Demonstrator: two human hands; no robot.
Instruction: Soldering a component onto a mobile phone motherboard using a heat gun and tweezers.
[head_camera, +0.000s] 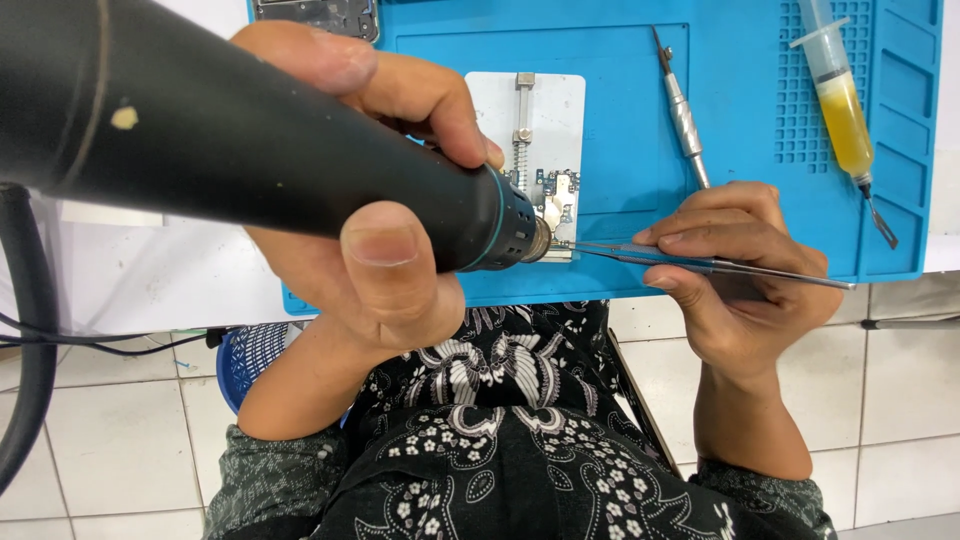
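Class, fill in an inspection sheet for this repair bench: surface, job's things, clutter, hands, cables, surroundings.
Surface: blue work mat on a white table.
Job's things: small circuit board clamped in a white holder; black hot-air gun aimed at it; tweezers touching its edge.
Clutter: syringe of yellow paste, metal pick tool.
Hands: left hand grips the gun; right hand holds the tweezers.
Cables: black hose and thin wires at left.
Surroundings: white tiled floor, blue basket.

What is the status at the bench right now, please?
Left hand grips black hot-air gun, nozzle at small circuit board. Right hand holds tweezers, tips at board's edge. Syringe and probe tool lie apart on blue mat.
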